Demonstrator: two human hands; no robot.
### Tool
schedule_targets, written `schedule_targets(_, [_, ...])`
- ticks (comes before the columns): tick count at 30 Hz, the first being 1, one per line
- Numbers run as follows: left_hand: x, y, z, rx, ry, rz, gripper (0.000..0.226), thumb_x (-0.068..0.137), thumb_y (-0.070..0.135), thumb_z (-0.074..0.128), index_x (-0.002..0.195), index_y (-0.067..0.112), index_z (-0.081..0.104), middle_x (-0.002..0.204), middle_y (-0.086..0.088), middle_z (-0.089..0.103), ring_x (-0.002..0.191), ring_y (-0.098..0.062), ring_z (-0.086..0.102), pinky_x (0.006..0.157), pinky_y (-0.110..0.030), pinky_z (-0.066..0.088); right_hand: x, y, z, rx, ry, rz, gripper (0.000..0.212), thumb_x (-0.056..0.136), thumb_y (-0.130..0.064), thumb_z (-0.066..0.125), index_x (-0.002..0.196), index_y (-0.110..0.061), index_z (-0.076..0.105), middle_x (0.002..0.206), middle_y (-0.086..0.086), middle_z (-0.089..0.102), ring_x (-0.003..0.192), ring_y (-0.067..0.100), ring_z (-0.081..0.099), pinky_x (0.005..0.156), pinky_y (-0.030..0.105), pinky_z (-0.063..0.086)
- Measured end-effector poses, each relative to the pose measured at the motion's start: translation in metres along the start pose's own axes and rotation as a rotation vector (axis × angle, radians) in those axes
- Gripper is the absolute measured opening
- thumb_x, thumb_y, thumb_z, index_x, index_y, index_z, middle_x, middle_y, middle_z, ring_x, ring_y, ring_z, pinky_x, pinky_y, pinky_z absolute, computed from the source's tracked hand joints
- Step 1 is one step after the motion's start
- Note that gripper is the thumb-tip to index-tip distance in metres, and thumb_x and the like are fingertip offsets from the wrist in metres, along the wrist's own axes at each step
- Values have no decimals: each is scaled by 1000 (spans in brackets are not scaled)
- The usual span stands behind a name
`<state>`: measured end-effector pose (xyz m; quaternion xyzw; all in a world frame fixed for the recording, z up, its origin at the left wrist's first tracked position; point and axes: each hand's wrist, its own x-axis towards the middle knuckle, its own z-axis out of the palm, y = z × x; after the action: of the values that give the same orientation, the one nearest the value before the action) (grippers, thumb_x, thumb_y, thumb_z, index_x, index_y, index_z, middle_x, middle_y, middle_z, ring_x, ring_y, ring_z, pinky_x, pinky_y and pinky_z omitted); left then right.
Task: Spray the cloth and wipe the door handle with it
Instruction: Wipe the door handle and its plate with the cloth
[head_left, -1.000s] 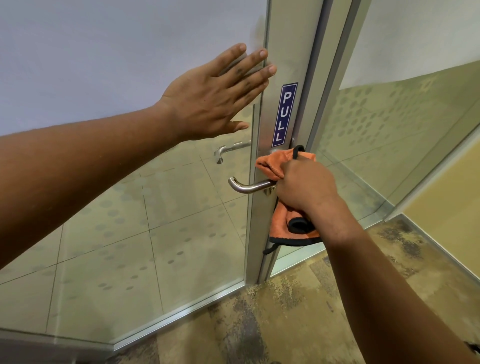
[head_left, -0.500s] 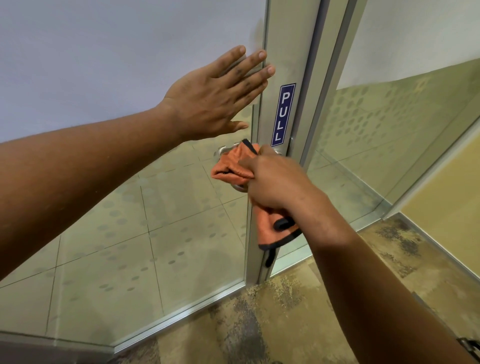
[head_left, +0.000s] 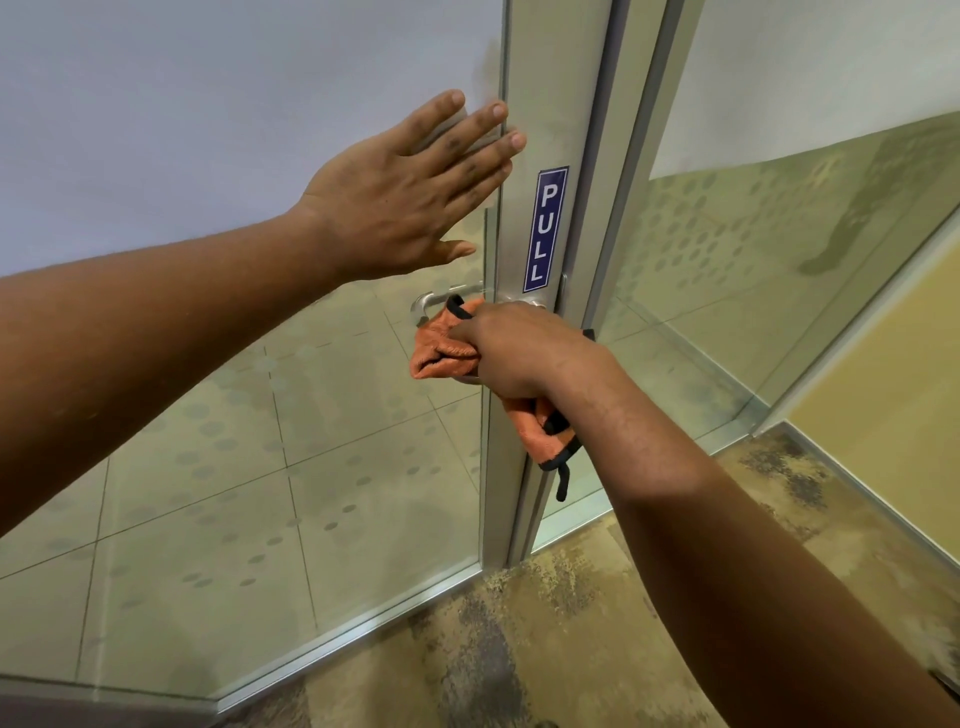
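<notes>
My right hand (head_left: 511, 351) grips an orange cloth (head_left: 439, 353) with black trim, wrapped around the near metal door handle (head_left: 467, 380), which is almost wholly hidden under cloth and hand. A corner of the cloth hangs below my wrist. The far-side handle (head_left: 428, 302) shows through the glass just above the cloth. My left hand (head_left: 410, 192) is flat and spread against the frosted glass door (head_left: 208, 130), fingertips at the metal door stile (head_left: 550, 104). No spray bottle is in view.
A blue PULL sign (head_left: 545, 228) is stuck on the stile above the handle. A second glass panel (head_left: 779, 234) stands to the right. A yellow wall (head_left: 883, 374) is at far right; mottled carpet (head_left: 571, 649) covers the floor below.
My right hand slid the cloth leftwards from the handle's base along the lever to cover its tip. My left hand stayed pressed on the glass.
</notes>
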<state>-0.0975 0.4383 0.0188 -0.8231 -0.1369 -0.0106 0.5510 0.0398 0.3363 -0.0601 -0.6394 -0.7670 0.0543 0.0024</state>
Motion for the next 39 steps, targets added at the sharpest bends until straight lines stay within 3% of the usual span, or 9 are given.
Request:
schedule_targets(3, [0,0,-2,7,-10,-3,82,100,57,-11,161,2,-12,170,-20,-7,157,-38,-3,127,-50,13,0,1,-2,67,-30,-6,25,97,-30,57,121,-31,62,116,1,64,108,26,58,94,48,50])
schedule_targets(8, [1,0,-3,5,-12,-9,82,100,57,-12,161,2,-13,169,-20,-9,157,-38,-4,127,-49,13,-11,-3,-4,193,-51,-89,43,94,-13,52,125,-39,64,115,-8,62,105,18,55,90,40,48])
schedule_targets(12, [1,1,-2,5,-21,-1,82,100,57,-12,161,2,-13,169,-20,-10,157,-37,-5,127,-50,12,-39,14,-19,440,-109,-52,35,92,-17,54,91,-50,65,103,-11,66,95,13,61,85,38,52])
schedule_targets(15, [0,0,-4,3,-27,-11,82,99,57,-12,161,3,-12,169,-20,-9,157,-38,-4,127,-50,12,-52,43,-36,444,-47,53,33,94,-13,55,83,-44,60,93,-10,63,92,13,59,74,30,43])
schedule_targets(18, [1,0,-4,11,-33,-10,83,99,58,-12,161,3,-12,169,-20,-8,157,-38,-4,127,-49,13,-45,64,-31,387,-28,169,27,95,-12,52,86,-37,56,89,-6,58,90,19,55,75,31,37])
schedule_targets(25, [0,0,-4,16,-38,-6,82,99,57,-13,160,3,-14,169,-21,-10,157,-38,-5,127,-50,12,-25,61,0,362,27,227,22,96,-24,52,114,-23,66,106,3,65,100,26,59,78,33,40])
schedule_targets(29, [0,-1,-1,0,-17,-5,82,100,57,-12,160,2,-14,169,-20,-11,157,-38,-5,127,-50,12,-32,30,5,561,85,170,24,99,-34,51,115,-26,68,116,4,69,107,25,61,90,37,48])
schedule_targets(33, [0,-1,-2,-16,-14,-10,82,101,58,-10,161,1,-13,169,-20,-10,157,-38,-4,127,-50,13,-26,-9,17,604,134,83,27,96,-26,51,119,-24,66,112,5,70,101,27,62,86,37,49])
schedule_targets(39, [0,0,0,-8,-2,-2,82,101,56,-10,160,0,-13,169,-22,-9,157,-39,-3,127,-51,13,-19,-10,9,648,186,46,22,94,-19,51,79,-34,53,74,-13,54,76,17,55,66,31,42])
